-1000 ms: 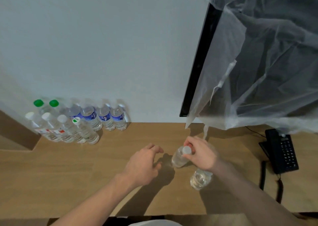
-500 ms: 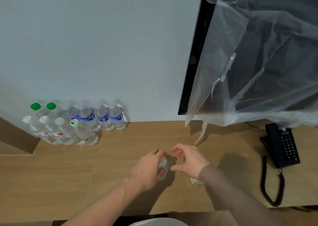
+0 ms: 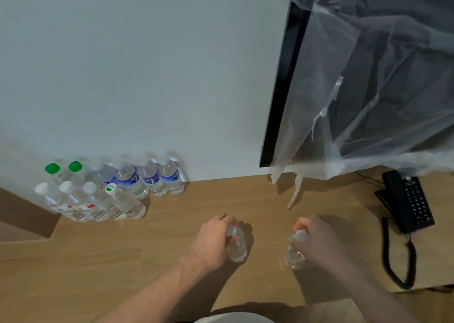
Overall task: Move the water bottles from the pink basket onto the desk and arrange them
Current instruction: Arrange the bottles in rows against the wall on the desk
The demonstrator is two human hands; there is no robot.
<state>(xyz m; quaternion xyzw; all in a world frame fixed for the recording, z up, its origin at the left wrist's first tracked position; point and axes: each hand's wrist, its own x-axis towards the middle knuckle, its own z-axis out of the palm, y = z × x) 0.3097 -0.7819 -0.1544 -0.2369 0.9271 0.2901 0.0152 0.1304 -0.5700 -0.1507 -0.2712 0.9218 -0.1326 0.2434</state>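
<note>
Each hand's got its own bottle on the wooden desk [image 3: 245,199]: left hand [image 3: 213,241] fingers wrapped around one clear bottle [image 3: 237,247], right hand [image 3: 319,239] fingers curled on another bottle [image 3: 293,255] near its white cap, well apart from the bottle cluster [image 3: 110,190] by the wall.

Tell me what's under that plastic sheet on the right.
Under the plastic sheet a black flat screen hangs on the wall; only its left edge is bare. The rest shows dimly through the sheet.

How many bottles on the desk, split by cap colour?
Green caps: 2
White or pale caps: 4 grouped, plus 1 in each hand
Caps hard to read, blue labels: 4
Total: 12
</note>
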